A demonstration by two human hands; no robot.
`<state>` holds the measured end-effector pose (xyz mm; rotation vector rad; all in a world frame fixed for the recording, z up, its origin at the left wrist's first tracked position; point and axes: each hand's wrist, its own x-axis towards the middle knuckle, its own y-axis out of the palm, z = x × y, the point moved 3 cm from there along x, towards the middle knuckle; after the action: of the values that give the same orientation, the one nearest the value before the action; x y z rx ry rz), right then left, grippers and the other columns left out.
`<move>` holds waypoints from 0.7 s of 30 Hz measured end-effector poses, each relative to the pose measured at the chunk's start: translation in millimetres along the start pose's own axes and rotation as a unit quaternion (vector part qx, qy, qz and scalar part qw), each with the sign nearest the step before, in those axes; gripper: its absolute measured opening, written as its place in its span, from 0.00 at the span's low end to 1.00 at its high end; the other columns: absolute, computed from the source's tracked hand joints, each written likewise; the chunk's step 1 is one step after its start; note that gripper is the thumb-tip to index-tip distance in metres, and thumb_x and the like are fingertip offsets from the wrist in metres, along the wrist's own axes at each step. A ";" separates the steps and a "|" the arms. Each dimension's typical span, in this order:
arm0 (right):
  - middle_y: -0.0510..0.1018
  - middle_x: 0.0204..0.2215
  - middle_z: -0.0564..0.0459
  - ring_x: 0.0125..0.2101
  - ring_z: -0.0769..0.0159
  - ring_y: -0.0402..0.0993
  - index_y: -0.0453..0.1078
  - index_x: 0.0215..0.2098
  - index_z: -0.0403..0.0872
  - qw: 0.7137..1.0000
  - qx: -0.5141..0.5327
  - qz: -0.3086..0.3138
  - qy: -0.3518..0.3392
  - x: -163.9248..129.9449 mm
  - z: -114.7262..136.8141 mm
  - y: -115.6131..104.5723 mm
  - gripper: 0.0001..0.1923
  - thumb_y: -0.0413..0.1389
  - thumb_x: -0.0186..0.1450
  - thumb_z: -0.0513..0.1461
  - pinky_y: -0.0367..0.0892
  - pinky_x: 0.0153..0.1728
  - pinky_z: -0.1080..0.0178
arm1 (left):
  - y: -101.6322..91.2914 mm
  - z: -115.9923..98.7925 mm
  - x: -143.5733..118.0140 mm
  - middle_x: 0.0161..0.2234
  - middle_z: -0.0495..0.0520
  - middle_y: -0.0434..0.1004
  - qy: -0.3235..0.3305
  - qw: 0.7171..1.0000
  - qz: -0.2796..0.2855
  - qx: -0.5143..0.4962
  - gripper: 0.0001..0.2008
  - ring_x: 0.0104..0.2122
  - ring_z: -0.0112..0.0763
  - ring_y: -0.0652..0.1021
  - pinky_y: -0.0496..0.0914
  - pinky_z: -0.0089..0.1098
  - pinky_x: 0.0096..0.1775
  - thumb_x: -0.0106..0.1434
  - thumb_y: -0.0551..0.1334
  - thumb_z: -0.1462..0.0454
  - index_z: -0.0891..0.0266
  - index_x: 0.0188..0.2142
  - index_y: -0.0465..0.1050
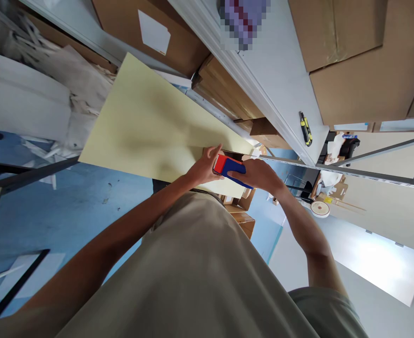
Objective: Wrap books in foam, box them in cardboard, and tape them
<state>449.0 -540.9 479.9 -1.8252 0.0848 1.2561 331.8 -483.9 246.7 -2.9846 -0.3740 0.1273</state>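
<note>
My right hand (259, 174) is wrapped around a blue and red hand tool (234, 170) that looks like a tape dispenser. Its red end points left, toward my left hand (205, 168). The fingers of that hand are spread on either side of the red end, close to it or touching; contact is hard to make out. Just behind the tool a dark brown edge (232, 154) shows, mostly hidden by the tool and my hands. Beneath both hands lies a pale yellow board (147, 117), forming the work surface.
Above the board runs a white shelf (273, 61) carrying large cardboard boxes (365, 89) and a yellow-black utility knife (305, 128). More cardboard boxes (228, 89) stand behind the board. White bags (52, 89) are piled at left. Open boxes (242, 218) sit below, on the blue floor (115, 197).
</note>
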 end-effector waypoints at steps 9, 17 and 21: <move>0.82 0.31 0.43 0.39 0.47 0.83 0.80 0.38 0.48 0.999 -0.041 -0.014 -0.008 -3.4 13.2 -0.8 0.28 0.66 0.73 0.63 0.67 0.38 0.56 | 5.0 -30.1 2.3 0.68 0.68 0.69 -0.066 0.996 0.016 0.059 0.32 0.59 0.57 0.79 0.82 0.47 0.53 0.65 0.74 0.59 0.56 0.67 0.76; 0.88 0.41 0.34 0.47 0.42 0.87 0.84 0.45 0.43 0.986 -0.147 0.061 0.042 -7.8 24.5 -15.6 0.33 0.57 0.78 0.64 0.70 0.42 0.57 | 12.7 -11.2 5.4 0.63 0.68 0.73 -0.123 0.986 -0.015 0.111 0.14 0.60 0.53 0.79 0.80 0.42 0.53 0.71 0.68 0.66 0.59 0.56 0.79; 0.89 0.44 0.33 0.47 0.44 0.87 0.84 0.49 0.41 0.976 -0.190 0.096 0.044 -3.9 3.4 -21.7 0.34 0.55 0.80 0.63 0.69 0.41 0.57 | 13.7 -7.2 1.7 0.61 0.66 0.75 -0.117 0.983 -0.015 0.141 0.13 0.58 0.51 0.81 0.81 0.41 0.52 0.72 0.70 0.64 0.58 0.56 0.79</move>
<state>455.6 -527.1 496.2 -2.2468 0.0755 1.3963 337.5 -497.4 251.8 -2.6868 -0.3901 0.4878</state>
